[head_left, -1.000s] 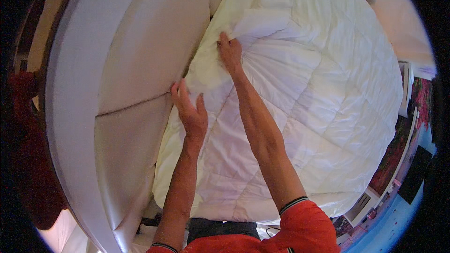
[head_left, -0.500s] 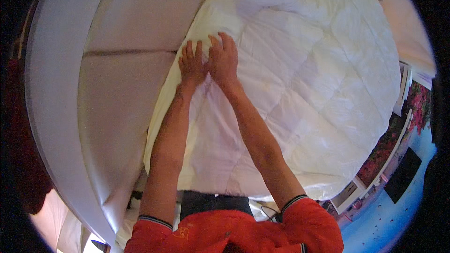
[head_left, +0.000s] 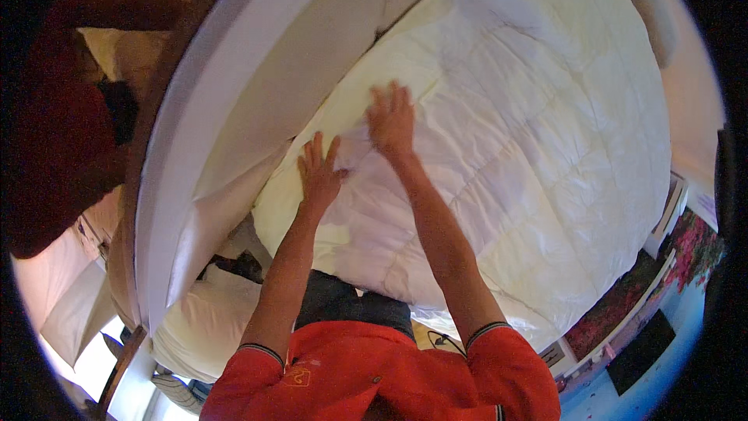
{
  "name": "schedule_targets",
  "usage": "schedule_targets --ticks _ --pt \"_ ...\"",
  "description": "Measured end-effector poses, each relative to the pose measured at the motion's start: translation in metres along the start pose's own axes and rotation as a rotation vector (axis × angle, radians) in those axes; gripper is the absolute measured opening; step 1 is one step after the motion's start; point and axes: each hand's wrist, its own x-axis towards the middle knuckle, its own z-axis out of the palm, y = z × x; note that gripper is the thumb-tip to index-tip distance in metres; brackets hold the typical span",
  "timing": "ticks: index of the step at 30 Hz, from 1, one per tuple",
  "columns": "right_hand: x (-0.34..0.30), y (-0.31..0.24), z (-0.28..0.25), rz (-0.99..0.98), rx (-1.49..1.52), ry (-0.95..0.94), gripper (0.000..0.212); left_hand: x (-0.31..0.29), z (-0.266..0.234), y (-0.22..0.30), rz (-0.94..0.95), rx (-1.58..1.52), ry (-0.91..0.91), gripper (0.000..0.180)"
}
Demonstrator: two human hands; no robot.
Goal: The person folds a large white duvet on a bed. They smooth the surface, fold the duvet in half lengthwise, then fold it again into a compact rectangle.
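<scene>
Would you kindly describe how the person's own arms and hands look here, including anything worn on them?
The left hand and right hand are bare, without gloves, and I can make out no watch. The forearms are uncovered too. Short red sleeves end in dark bands with thin white stripes.

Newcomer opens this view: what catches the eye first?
The big white quilt, filling the middle and right of the view. Next, the two bare hands with spread fingers over its left part: the right hand farther up, the left hand nearer the padded panel along the quilt's left edge. Then the bright red shirt at bottom centre.
</scene>
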Motion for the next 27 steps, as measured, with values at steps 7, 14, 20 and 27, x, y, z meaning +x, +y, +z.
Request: schedule_targets --ticks 7,14,20,27 --pt "-0.052 -0.041 0.076 -0.176 -0.088 -0.175 0.039 -0.049 -0.003 -0.031 0.062 -0.020 0.112 0.073" --pt "-0.145 -0.124 0.069 -0.230 0.016 -0.222 0.068 -0.149 0.021 -0.121 -0.207 -0.034 0.347 0.071" --pt "-0.195 -0.142 0.053 -0.290 0.108 -0.290 0.068 -0.257 0.117 -0.155 -0.977 -1.325 0.481 0.080" --pt "-0.289 -0.115 0.033 -0.215 0.078 -0.303 0.061 -0.295 0.157 -0.123 -0.896 -2.224 0.022 0.071"
